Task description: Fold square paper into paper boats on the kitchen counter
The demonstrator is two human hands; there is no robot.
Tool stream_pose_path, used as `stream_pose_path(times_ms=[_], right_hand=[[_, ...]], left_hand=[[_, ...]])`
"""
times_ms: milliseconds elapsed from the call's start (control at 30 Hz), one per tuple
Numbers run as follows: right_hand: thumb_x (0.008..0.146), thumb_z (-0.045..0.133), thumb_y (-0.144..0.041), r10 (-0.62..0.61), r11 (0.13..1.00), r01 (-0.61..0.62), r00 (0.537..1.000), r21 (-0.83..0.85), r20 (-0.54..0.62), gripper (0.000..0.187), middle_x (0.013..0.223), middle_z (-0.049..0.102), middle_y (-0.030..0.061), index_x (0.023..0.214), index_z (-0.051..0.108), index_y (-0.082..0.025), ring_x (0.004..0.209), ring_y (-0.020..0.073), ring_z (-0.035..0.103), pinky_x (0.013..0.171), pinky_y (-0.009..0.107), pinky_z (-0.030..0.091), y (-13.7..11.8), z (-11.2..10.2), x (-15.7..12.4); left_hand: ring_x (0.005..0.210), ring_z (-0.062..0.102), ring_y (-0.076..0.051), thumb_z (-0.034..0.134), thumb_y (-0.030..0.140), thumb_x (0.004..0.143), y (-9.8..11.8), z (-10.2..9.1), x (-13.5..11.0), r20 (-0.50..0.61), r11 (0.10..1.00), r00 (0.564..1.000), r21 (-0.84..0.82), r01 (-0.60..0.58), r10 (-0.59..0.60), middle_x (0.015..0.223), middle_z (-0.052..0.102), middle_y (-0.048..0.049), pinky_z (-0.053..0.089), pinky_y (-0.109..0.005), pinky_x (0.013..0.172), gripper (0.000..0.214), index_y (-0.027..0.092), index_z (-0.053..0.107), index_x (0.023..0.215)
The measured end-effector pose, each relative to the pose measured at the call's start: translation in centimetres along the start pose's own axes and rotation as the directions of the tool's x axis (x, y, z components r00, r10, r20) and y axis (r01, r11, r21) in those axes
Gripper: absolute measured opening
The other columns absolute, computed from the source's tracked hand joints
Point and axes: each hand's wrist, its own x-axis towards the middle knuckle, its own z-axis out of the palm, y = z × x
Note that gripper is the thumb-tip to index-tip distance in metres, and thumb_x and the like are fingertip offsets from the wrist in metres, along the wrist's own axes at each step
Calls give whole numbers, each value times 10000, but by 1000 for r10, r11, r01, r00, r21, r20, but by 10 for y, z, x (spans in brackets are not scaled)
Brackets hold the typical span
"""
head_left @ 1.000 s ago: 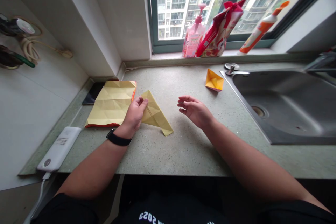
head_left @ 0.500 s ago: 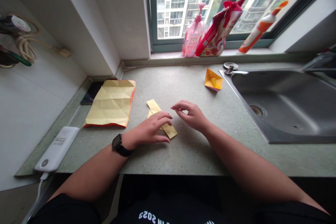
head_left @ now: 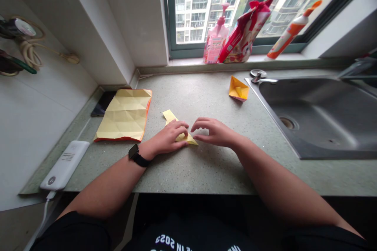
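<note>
A folded piece of pale yellow paper (head_left: 170, 117) lies on the speckled green counter (head_left: 206, 164) in front of me. My left hand (head_left: 167, 139), a black watch on its wrist, rests on top of the paper with curled fingers pressing it down. My right hand (head_left: 213, 131) meets it from the right, fingertips pinching the paper's right corner. Most of the paper is hidden under both hands.
A creased yellow sheet (head_left: 125, 114) lies to the left, over a dark phone (head_left: 101, 103). A white power bank (head_left: 64, 164) sits at the counter's left edge. A small orange paper boat (head_left: 238, 89) stands by the steel sink (head_left: 321, 117). Bottles and a red pouch (head_left: 244, 31) line the windowsill.
My left hand drew the folded yellow paper from beside the creased sheet to the middle of the counter and folded it smaller. My right hand came in and now pinches its right corner.
</note>
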Motion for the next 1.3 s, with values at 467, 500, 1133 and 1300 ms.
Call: stream_pose_path(times_ms=[467,500,1133,1300], right_hand=[[972,669,-197,124,969,-121,992,-214,1,122,896,709,39,879,746,-213,801,171,630,729,291,421,12,13,5],[967,672,-195,136,966,-135,991,-221,-12,118,895,710,38,877,745,-213,793,169,628,726,290,421,13,12,5],[957,709,-228,278,929,-284,959,-236,-61,111,902,735,46,849,737,-229,769,175,638,711,305,445,12,11,9],[946,716,-221,280,928,-286,958,-237,-62,94,908,734,46,854,731,-230,777,178,639,719,309,448,12,11,9]], left_hand=[[1252,614,-290,622,235,1059,0,8,8,-150,996,986,39,79,-72,1336,685,-97,506,-537,1172,100,226,719,1078],[1246,619,-288,622,223,1058,-1,8,8,-153,997,986,39,71,-64,1329,687,-98,512,-530,1166,105,224,725,1075],[1163,680,-241,585,176,1088,6,3,3,-58,1000,998,-12,-23,22,1260,722,-95,572,-451,1075,281,268,809,1230],[1172,666,-250,605,282,1111,7,3,2,-57,1000,998,10,-22,23,1268,701,-103,566,-466,1079,248,283,827,1223]])
